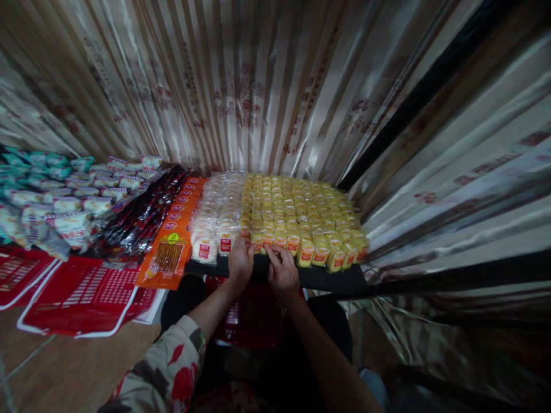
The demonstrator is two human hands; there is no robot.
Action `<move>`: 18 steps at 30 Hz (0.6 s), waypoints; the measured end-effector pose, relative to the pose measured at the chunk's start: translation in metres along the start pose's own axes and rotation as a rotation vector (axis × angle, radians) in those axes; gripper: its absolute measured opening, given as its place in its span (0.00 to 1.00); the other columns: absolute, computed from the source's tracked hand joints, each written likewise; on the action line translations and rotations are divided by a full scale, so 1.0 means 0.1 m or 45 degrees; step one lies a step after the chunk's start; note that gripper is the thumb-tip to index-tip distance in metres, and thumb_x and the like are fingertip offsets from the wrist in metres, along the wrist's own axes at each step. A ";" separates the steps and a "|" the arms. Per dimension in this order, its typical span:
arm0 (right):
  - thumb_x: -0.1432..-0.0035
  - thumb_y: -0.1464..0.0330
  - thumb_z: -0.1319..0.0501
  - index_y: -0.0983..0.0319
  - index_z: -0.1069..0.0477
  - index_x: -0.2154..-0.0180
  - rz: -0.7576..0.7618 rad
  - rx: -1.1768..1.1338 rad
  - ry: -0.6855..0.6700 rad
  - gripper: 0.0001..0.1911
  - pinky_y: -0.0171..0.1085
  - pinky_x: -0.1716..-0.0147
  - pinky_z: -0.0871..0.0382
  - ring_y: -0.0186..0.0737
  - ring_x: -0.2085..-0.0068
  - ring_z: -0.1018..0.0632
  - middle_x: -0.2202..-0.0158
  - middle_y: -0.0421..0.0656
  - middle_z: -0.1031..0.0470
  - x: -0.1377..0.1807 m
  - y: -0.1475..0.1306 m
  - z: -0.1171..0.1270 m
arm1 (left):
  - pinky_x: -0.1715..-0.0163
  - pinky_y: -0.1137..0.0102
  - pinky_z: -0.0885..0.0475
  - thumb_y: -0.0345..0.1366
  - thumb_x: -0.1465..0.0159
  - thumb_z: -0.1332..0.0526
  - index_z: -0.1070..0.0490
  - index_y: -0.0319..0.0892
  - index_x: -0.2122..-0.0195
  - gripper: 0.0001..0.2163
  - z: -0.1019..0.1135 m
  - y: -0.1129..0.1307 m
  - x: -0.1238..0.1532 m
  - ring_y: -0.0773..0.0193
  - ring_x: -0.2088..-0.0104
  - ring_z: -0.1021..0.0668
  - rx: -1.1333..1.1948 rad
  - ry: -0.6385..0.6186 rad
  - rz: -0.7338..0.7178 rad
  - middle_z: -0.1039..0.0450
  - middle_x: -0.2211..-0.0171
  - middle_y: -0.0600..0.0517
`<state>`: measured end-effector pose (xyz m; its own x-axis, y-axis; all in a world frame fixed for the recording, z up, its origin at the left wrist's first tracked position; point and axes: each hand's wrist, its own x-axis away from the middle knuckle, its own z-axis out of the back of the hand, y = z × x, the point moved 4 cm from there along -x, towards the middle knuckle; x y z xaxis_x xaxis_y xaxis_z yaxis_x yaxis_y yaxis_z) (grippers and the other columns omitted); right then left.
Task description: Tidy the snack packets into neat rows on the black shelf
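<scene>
Rows of small yellow snack packs (297,212), each with a red and white label, stand on a black shelf. My left hand (240,263) is at the front of the leftmost yellow row, its fingers bent together against the packs; what they pinch, if anything, is hidden. Just to its right, my right hand (283,271) has its index finger stretched to the lower front of the yellow packs, with the other fingers loosely bent. White snack packs (217,215) in clear wrap fill the rows left of my left hand.
Orange snack bags (172,244), dark shiny packets (140,215) and white and green bags (69,201) lie further left. Red baskets (81,292) with white handles sit below them. The black shelf edge (331,280) runs in front, and striped sheeting (241,86) hangs behind.
</scene>
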<state>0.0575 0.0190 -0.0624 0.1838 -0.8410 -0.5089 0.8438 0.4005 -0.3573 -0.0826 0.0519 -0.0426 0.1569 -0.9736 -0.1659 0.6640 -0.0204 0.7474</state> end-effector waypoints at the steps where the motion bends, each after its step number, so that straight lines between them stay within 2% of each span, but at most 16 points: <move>1: 0.47 0.77 0.50 0.59 0.39 0.43 -0.002 -0.003 0.003 0.28 0.42 0.54 0.33 0.43 0.54 0.34 0.53 0.48 0.36 0.00 0.00 0.00 | 0.65 0.70 0.34 0.33 0.39 0.44 0.34 0.40 0.66 0.03 -0.01 0.00 0.00 0.64 0.67 0.26 0.023 0.000 0.008 0.30 0.70 0.51; 5: 0.47 0.77 0.50 0.60 0.39 0.43 -0.018 0.003 0.006 0.29 0.42 0.53 0.33 0.43 0.54 0.34 0.54 0.48 0.35 0.01 0.00 -0.01 | 0.65 0.71 0.34 0.34 0.39 0.44 0.34 0.40 0.67 0.04 -0.03 0.01 -0.01 0.64 0.68 0.26 0.080 -0.024 0.025 0.30 0.71 0.52; 12: 0.47 0.76 0.50 0.60 0.39 0.43 -0.021 -0.001 0.039 0.28 0.43 0.53 0.34 0.44 0.53 0.34 0.53 0.48 0.35 0.00 0.00 0.02 | 0.65 0.70 0.34 0.36 0.39 0.43 0.33 0.40 0.63 0.05 -0.01 0.04 0.01 0.62 0.66 0.25 -0.040 -0.028 0.136 0.28 0.68 0.51; 18: 0.48 0.76 0.49 0.58 0.39 0.43 -0.044 -0.061 0.035 0.29 0.45 0.53 0.34 0.44 0.53 0.33 0.54 0.48 0.34 -0.02 0.01 0.03 | 0.65 0.70 0.33 0.36 0.38 0.44 0.35 0.41 0.65 0.05 -0.04 0.01 0.00 0.63 0.67 0.25 0.020 0.043 0.037 0.29 0.70 0.52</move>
<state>0.0592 0.0199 -0.0596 0.1405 -0.8446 -0.5166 0.8240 0.3891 -0.4119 -0.0787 0.0524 -0.0445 0.2005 -0.9657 -0.1651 0.6473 0.0041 0.7623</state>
